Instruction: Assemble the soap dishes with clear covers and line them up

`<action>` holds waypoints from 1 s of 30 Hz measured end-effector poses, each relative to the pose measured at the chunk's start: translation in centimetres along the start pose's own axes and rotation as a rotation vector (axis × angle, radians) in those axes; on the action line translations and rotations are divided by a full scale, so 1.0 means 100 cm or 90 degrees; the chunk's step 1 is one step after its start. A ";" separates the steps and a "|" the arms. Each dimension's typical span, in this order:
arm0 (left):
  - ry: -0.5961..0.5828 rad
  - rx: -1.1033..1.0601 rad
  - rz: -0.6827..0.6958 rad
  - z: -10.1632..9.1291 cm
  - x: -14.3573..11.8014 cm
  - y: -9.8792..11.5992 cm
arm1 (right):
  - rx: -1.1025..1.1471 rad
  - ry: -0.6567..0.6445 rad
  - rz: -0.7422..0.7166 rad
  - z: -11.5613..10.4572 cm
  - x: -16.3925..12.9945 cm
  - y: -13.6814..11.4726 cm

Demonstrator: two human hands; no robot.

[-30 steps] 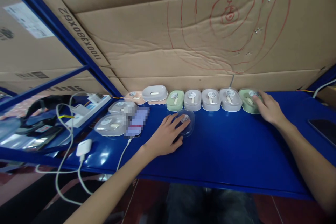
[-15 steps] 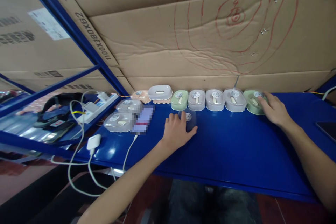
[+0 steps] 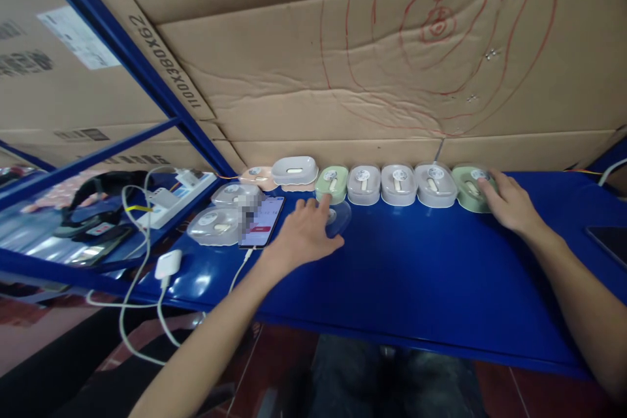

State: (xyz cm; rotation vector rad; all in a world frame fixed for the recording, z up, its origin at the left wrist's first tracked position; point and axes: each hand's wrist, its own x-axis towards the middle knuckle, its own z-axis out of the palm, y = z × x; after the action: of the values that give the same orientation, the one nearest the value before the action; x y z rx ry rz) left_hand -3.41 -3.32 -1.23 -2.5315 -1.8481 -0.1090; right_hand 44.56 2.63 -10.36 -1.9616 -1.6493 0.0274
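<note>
On the blue shelf (image 3: 416, 274), the spread left hand (image 3: 304, 235) should slide the clear lid (image 3: 340, 219) flat and slowly, while the right hand (image 3: 509, 202), fingers loosely resting, steadies the green box (image 3: 467, 186).

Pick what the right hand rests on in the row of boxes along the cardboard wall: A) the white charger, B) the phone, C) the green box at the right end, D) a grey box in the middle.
C: the right hand lies on the green box that ends the row.

A blue shelf (image 3: 416, 274) carries a row of boxes (image 3: 396, 184) along its back edge. A phone (image 3: 262, 222) and charger (image 3: 168, 264) lie near its left end.
</note>
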 end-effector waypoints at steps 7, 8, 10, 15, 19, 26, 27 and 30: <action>0.032 0.076 0.034 -0.076 0.057 -0.103 | 0.001 -0.005 0.007 0.001 0.002 0.003; 0.018 0.079 0.040 -0.080 0.070 -0.114 | 0.003 -0.006 0.009 0.001 0.001 0.003; -0.024 0.087 0.054 -0.080 0.093 -0.129 | 0.007 -0.005 0.015 0.001 0.001 0.003; -0.096 0.093 0.096 -0.065 0.128 -0.135 | 0.014 -0.001 0.012 0.001 0.000 0.003; -0.139 0.091 0.105 -0.061 0.147 -0.135 | 0.004 0.005 0.006 0.003 0.000 0.005; -0.189 0.066 0.078 -0.053 0.165 -0.139 | 0.000 0.013 0.011 0.003 0.000 0.007; -0.190 0.064 0.074 -0.052 0.165 -0.139 | 0.001 0.011 0.010 0.003 0.000 0.007; -0.188 0.058 0.069 -0.050 0.165 -0.138 | 0.002 0.007 0.012 0.002 0.000 0.006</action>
State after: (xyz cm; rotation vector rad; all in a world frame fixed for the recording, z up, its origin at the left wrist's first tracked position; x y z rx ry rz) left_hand -11.85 16.38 4.26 -2.6953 -1.7470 0.3603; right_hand 45.05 2.67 -10.81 -1.9713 -1.6229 0.0268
